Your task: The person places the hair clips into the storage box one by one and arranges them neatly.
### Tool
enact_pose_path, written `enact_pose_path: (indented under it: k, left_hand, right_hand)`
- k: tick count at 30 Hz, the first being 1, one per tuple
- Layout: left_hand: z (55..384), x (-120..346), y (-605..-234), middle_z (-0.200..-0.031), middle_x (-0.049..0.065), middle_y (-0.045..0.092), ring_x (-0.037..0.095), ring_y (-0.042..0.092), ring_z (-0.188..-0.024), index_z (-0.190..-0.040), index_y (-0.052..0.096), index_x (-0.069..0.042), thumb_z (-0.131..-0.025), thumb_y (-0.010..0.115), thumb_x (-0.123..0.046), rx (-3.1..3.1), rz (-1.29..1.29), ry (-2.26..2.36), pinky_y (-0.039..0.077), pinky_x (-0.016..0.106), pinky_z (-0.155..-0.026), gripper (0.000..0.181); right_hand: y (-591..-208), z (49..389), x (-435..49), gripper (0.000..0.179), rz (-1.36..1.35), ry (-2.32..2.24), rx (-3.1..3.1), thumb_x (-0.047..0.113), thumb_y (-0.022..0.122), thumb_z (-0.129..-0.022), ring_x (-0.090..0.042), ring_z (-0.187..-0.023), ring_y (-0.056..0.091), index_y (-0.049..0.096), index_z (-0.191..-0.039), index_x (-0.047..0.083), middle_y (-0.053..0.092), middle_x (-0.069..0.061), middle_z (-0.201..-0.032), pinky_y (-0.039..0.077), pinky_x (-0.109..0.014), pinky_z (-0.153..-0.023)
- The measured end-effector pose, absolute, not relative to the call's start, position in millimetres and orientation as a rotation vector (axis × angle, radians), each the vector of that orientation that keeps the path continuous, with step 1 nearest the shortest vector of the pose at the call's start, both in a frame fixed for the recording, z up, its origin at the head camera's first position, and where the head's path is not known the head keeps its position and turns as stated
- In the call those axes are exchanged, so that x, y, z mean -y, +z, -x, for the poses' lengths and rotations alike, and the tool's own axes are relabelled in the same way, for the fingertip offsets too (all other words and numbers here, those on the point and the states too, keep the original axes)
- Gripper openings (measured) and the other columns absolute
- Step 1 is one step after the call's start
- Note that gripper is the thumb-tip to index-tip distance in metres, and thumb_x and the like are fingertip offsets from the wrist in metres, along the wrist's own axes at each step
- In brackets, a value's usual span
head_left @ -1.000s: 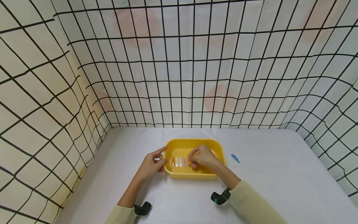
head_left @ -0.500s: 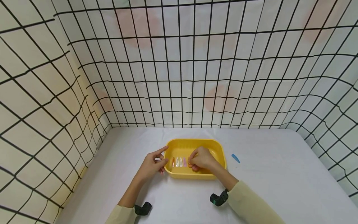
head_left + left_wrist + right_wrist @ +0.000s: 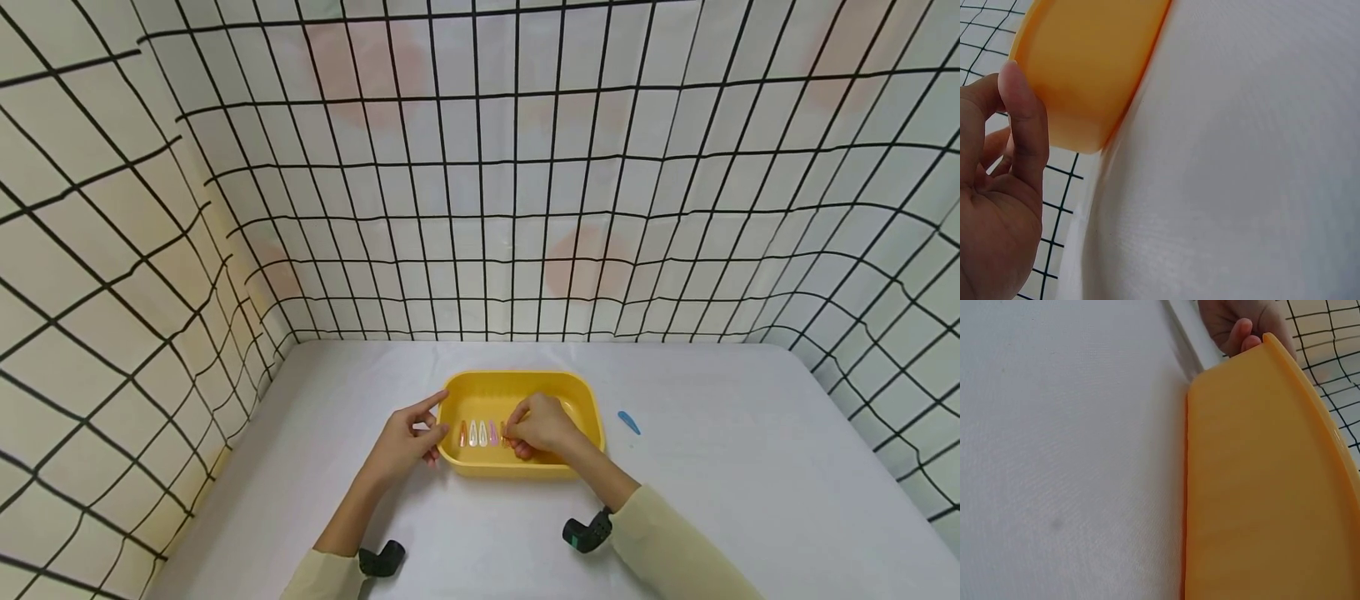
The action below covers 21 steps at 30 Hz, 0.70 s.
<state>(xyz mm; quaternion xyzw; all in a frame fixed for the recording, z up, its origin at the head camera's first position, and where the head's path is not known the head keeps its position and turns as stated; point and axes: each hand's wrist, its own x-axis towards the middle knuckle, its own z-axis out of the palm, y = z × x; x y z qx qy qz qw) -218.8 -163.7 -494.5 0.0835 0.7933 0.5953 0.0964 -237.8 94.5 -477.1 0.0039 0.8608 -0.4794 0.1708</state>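
A yellow tray (image 3: 517,471) holds a row of snap hair clips. From the left, the row has an orange-brown clip (image 3: 462,433), two white clips (image 3: 477,433) and a pink clip (image 3: 493,432). Beside the pink one, my right hand (image 3: 543,427) pinches an orange hair clip (image 3: 505,434) low in the tray, fingers hiding part of it. My left hand (image 3: 405,437) holds the tray's left end, its thumb (image 3: 1022,103) against the rim in the left wrist view. The right wrist view shows the tray's outer wall (image 3: 1260,475), with the right hand hidden.
A blue hair clip (image 3: 628,422) lies on the white-covered table (image 3: 705,467), right of the tray. Behind and at the sides stand pale walls with a black grid (image 3: 480,192). Black wrist cameras (image 3: 588,531) sit below both wrists.
The right hand has shifted slightly, and the orange clip at its fingertips now shows beside the pink one. The left hand stays at the tray's end.
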Motion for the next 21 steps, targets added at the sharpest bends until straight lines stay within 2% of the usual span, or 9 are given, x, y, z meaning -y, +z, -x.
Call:
enact_pose_path:
  k: [13,21]
  left_hand:
    - [219,163,-493,-0.093,0.009,0.056,0.015,0.061,-0.055,-0.154,0.05,-0.019,-0.096,0.07,-0.007,-2.286,-0.225,1.791,0.06,0.025,-0.055,0.063]
    - [219,162,-492,-0.093,0.009,0.055,0.016,0.061,-0.055,-0.154,0.051,-0.019,-0.095,0.071,-0.007,-2.278,-0.21,1.795,0.059,0.024,-0.056,0.063]
  right_hand:
    - [-461,233,-114,0.015,0.035,-1.336,-2.509,0.022,0.077,-0.092,-0.02,-0.055,0.063,0.073,-0.096,0.008,0.068,-0.009,-0.07,0.058,-0.027,-0.056]
    - [-449,234,-147,0.02,0.125,-1.434,-2.537,0.023,0.077,-0.093,-0.02,-0.06,0.067,0.073,-0.103,0.005,0.071,-0.01,-0.077,0.064,-0.037,-0.064]
